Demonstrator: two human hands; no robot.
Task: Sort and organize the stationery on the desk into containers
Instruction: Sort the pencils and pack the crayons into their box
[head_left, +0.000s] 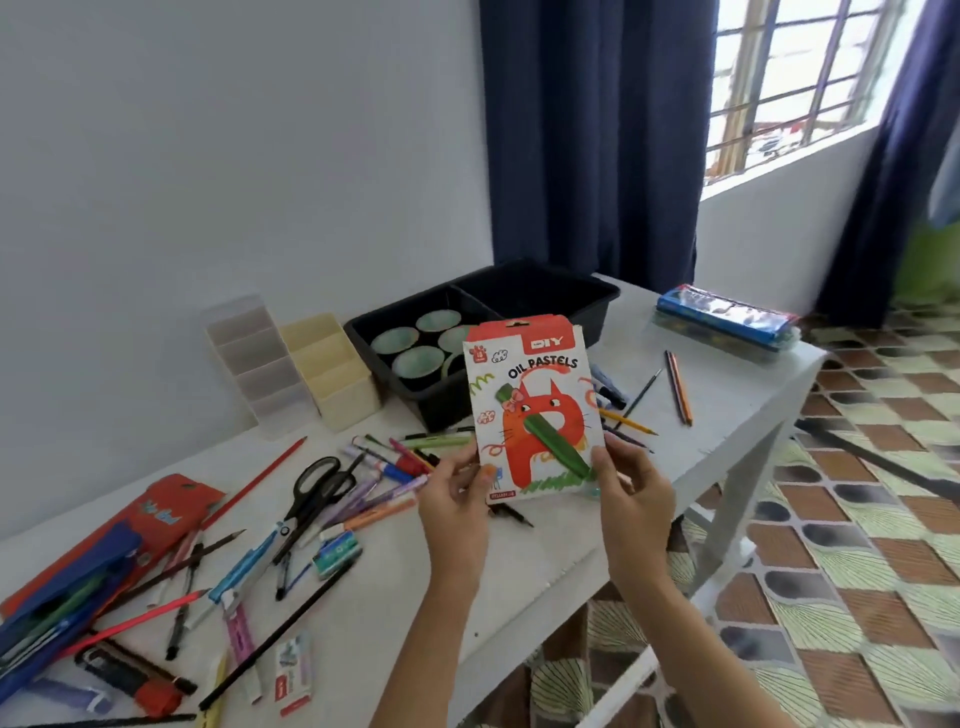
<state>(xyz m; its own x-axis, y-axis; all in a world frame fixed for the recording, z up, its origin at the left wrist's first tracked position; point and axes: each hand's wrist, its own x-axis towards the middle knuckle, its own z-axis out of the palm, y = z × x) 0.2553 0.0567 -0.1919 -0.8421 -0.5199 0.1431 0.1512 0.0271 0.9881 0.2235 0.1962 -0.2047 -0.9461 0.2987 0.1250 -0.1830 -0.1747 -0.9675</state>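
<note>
I hold a flat box of oil pastels (535, 410), white and red with an orange cat, upright above the white desk (405, 587). My left hand (457, 499) pinches its lower left corner. My right hand (631, 493) grips its lower right edge. Behind it stand a black two-part tray (519, 296) with several round pale cups, a cream divided holder (332, 364) and a clear divided holder (254, 358). Pens, markers and black scissors (317, 488) lie scattered below the box.
A red pencil case (135, 525) and a blue pouch lie at the left with pencils, erasers and a stapler-like tool. A blue packet (727, 317) sits at the desk's far right corner. Loose pencils (679, 387) lie near the right edge. Patterned floor lies to the right.
</note>
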